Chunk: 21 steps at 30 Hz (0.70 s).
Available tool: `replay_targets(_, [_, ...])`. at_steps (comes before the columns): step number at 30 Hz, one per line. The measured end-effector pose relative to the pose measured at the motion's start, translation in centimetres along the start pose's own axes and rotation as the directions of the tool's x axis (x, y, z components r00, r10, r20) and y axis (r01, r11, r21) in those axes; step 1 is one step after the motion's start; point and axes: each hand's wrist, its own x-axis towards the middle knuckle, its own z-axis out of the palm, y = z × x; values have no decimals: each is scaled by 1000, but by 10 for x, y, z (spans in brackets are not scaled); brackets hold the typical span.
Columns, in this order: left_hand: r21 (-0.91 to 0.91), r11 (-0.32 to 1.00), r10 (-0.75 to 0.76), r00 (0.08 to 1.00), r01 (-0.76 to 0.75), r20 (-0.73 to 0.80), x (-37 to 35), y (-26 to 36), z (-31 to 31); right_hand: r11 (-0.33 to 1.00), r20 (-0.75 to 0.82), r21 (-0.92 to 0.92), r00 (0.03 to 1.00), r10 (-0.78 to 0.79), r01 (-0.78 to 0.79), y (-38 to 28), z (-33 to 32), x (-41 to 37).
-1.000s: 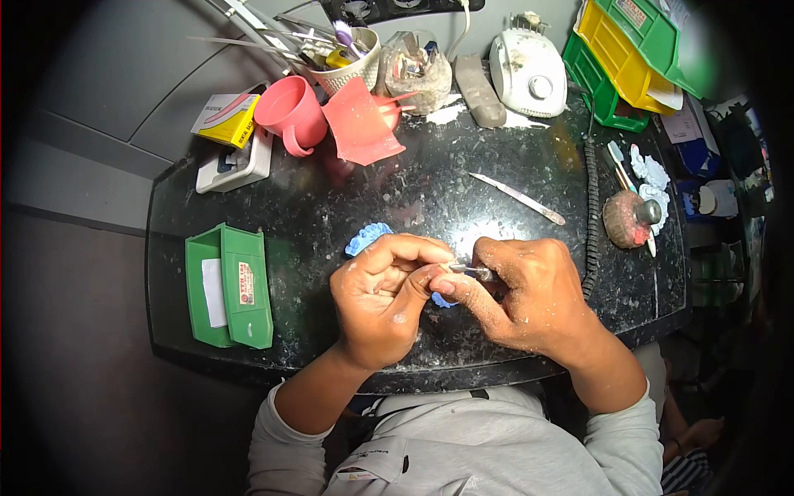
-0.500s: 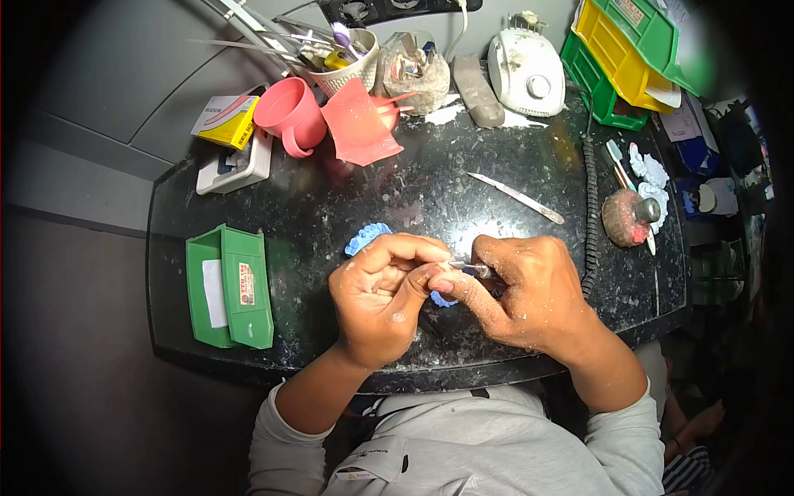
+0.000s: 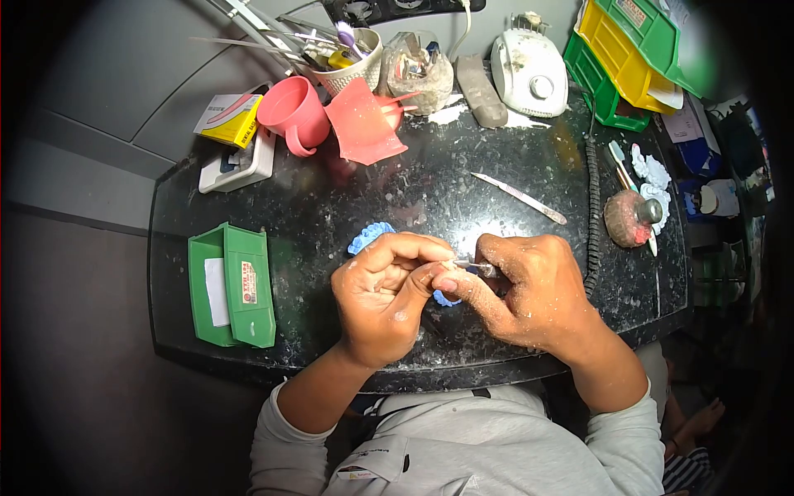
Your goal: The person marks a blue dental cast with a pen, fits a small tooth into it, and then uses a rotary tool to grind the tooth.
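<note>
My left hand (image 3: 382, 293) pinches a small pale piece (image 3: 449, 264) between thumb and index finger; fingertips cover most of it. In my right hand (image 3: 533, 289) is a rotary handpiece (image 3: 486, 269), with its thin metal tip against or very near the pale piece. My right thumb rests close to the left fingertips. White dust speckles the right hand. A blue dental model (image 3: 370, 237) lies just behind my left hand. Another blue piece (image 3: 447, 298) shows partly below the fingers. Beyond my right hand lies a scalpel (image 3: 519, 198).
A green bin (image 3: 252, 289) stands at left. Along the back are a pink mug (image 3: 296, 116), a pink sheet (image 3: 364, 124), a tool cup (image 3: 351, 74) and a white control unit (image 3: 529, 70). A coiled cord (image 3: 592, 215) and a round jar (image 3: 627, 219) are at right.
The whole view has shifted very slightly. Both hands keep their grip, and the handpiece tip has moved only a little against the pale piece.
</note>
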Motion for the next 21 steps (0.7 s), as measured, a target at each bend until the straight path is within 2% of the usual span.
replay_targets(21, [-10, 1000, 15, 1000, -14, 16, 0, -3, 0, 1000, 27, -6, 1000, 16, -15, -1, -2, -1])
